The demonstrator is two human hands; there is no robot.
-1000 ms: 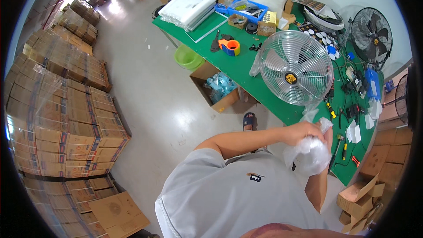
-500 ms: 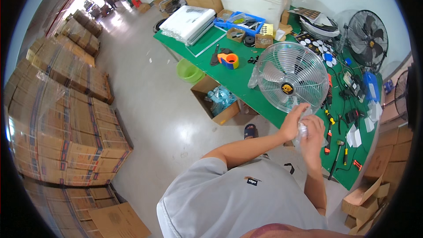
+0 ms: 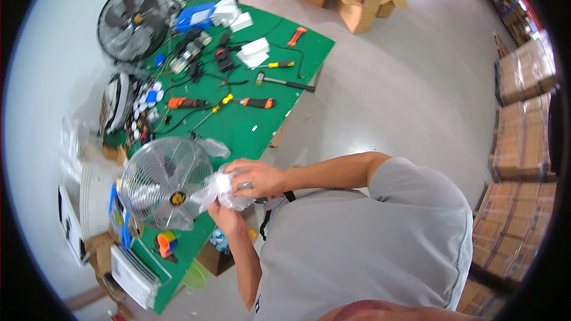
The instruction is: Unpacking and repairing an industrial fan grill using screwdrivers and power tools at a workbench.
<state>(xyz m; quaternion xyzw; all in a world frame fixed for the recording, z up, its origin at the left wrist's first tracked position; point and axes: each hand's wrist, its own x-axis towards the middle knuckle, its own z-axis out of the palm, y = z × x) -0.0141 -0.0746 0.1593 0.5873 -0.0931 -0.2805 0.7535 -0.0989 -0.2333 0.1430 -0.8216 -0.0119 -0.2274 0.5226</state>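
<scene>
My right hand [image 3: 253, 179], with a ring on a finger, is closed on crumpled clear plastic [image 3: 217, 190]. Just below it, my left hand [image 3: 226, 217] grips the underside of the same plastic, its fingertips partly hidden. The plastic reaches to the right rim of a chrome desk fan [image 3: 148, 175] lying face up on the green table [image 3: 279, 119]; whether it is tied to the fan I cannot tell. A loose bit of clear film [image 3: 215, 147] lies just above the fan's rim. An orange tape holder [image 3: 166, 244] sits below the fan, near the table's edge.
Screwdrivers [image 3: 256, 103], a hammer [image 3: 288, 83], cables and white boxes [image 3: 253, 53] cover the table's far part. A black fan [image 3: 134, 21] stands at the back. Open cartons [image 3: 357, 9] sit on the floor beyond; stacked pallets [image 3: 517, 214] line the right side. A carton [image 3: 214, 258] is beneath the table.
My view has swung round, so the table now lies left of my body and the pallets right. My hands have shifted on the plastic, the right now above the left, beside the chrome fan.
</scene>
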